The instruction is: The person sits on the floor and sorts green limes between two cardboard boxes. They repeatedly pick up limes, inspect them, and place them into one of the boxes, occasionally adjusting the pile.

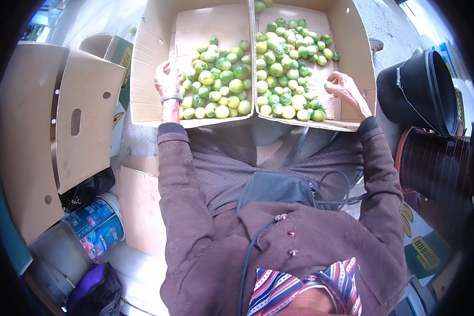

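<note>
Two open cardboard boxes stand side by side before me, the left box (152,51) and the right box (349,35), both holding many green tomatoes (236,85). My left hand (168,77), with a metal-banded watch (171,97) at the wrist, is at the left edge of the left box's tomatoes, fingers curled; whether it holds anything cannot be told. My right hand (341,87) is over the bare right part of the right box, with thumb and fingers closed on a small green tomato (327,84), of which only a little shows.
A black bucket (414,91) with a wire handle and a dark ribbed container (434,162) are at the right. Tall cardboard pieces (87,114) stand at the left, above a printed bucket (96,227). A banana carton (424,249) lies at the lower right.
</note>
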`<state>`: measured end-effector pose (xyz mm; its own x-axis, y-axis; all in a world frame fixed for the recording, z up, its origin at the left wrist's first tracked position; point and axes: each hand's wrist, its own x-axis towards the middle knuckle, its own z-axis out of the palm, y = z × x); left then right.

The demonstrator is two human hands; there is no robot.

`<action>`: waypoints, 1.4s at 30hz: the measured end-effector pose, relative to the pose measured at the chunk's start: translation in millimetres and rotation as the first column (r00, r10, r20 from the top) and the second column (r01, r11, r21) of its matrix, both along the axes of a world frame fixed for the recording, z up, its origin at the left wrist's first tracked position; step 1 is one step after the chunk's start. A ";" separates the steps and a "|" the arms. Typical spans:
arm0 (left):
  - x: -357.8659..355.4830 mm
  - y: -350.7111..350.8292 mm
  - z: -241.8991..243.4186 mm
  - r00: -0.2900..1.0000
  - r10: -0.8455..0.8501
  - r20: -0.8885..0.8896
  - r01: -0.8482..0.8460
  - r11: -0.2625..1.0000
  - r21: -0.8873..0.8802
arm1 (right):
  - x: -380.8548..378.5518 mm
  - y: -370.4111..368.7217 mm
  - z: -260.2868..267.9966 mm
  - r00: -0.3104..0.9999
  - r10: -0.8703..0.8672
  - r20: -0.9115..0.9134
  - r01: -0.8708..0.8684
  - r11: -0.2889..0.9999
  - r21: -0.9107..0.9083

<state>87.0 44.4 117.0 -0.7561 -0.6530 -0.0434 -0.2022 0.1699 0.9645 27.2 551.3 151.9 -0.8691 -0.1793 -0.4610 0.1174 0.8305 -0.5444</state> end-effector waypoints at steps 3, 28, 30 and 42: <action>19.5 54.0 41.1 0.958 -0.270 -0.098 0.287 0.925 0.250 | 18.8 -31.1 35.4 0.958 0.012 -0.287 -0.090 0.961 -0.260; 31.6 -34.6 -1.5 0.644 -0.087 0.760 0.360 0.911 -0.201 | 83.7 16.4 7.0 0.924 -0.194 -0.329 0.045 0.911 -0.410; 24.7 -41.0 -7.9 0.610 -0.152 0.777 0.395 0.909 -0.132 | 86.3 18.9 5.7 0.911 -0.203 -0.360 0.047 0.917 -0.397; -19.5 48.9 78.1 0.980 -0.197 -0.023 0.192 0.970 -0.146 | 88.5 13.6 13.9 0.944 -0.228 -0.238 0.117 0.907 -0.404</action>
<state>67.5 93.3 195.1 -0.8686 -0.4906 0.0701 -0.1159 0.3387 0.9337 115.7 564.9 165.8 -0.9835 -0.1278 -0.1280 0.0405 0.5344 -0.8442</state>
